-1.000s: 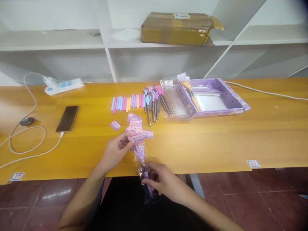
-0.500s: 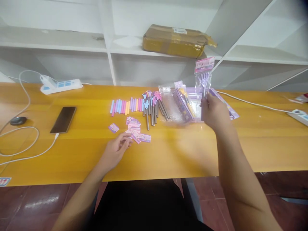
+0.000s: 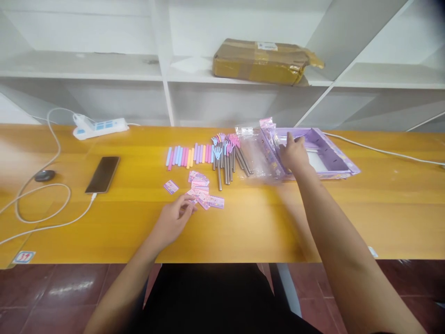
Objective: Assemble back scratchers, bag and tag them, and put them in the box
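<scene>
My left hand (image 3: 174,220) rests on the table with loosely curled, parted fingers, its fingertips at the edge of a loose pile of pink and purple cards (image 3: 200,185). Over the left part of a purple box (image 3: 339,157) is my right hand (image 3: 295,154), thumb and index finger apart. Beside these fingers a clear packet with a pink header (image 3: 267,122) lies along the box's left side, partly hidden. Left of the box are clear plastic bags (image 3: 255,157) and metal-handled sticks with small coloured hand-shaped heads (image 3: 217,152).
Coloured short tubes (image 3: 179,156) lie in a row. A single card (image 3: 171,186) sits apart. Further left are a phone (image 3: 103,174) on a white cable, a black mouse-like object (image 3: 45,175) and a power strip (image 3: 104,127). A taped carton (image 3: 260,62) is on the shelf.
My right hand has moved down and left to the box, and the purple hand-headed packet it held raised is now down at the box. My left hand stays by the cards. The view has shifted slightly.
</scene>
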`<action>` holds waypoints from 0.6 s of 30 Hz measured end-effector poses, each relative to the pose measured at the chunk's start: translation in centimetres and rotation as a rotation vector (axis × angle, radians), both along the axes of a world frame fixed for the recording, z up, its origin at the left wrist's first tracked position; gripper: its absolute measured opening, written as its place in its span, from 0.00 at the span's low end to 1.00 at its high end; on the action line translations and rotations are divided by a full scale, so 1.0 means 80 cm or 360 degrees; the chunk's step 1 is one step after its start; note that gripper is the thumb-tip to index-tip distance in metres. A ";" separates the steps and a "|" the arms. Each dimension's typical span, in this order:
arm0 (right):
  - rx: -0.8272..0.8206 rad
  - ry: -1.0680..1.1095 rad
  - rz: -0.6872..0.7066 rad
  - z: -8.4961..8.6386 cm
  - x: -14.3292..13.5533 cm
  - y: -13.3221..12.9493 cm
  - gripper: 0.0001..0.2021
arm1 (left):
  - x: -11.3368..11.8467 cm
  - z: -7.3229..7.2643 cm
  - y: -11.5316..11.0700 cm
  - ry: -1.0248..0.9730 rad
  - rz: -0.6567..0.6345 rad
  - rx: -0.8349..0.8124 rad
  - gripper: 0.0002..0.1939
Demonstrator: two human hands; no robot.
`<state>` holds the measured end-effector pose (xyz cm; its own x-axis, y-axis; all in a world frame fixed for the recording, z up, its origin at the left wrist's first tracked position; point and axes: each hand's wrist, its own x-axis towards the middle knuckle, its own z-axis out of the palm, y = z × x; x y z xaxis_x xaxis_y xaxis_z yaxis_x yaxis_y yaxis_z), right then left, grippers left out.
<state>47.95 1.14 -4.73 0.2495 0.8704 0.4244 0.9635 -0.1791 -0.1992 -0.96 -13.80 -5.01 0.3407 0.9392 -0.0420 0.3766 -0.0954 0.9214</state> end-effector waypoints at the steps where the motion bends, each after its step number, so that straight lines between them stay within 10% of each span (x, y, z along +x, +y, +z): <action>1: 0.0062 0.0029 -0.0036 0.002 -0.001 -0.004 0.27 | 0.000 0.001 0.000 0.0016 0.0002 0.0010 0.16; 7: 0.0394 0.0163 0.0011 0.016 -0.033 -0.024 0.24 | 0.001 0.009 -0.001 0.0044 0.0014 0.0042 0.14; 13: 0.0103 0.0205 0.0253 0.006 -0.080 -0.034 0.15 | 0.004 0.011 -0.002 0.0076 -0.0025 0.0030 0.13; 18: -0.0070 0.0242 0.0324 -0.017 -0.118 -0.047 0.14 | 0.007 0.047 -0.024 0.0121 -0.0321 -0.0125 0.12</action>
<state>38.53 -2.62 -6.07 0.1251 0.9260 0.3561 0.9401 0.0041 -0.3410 -0.42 -15.74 -1.27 0.5145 0.8452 -0.1450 0.4260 -0.1051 0.8986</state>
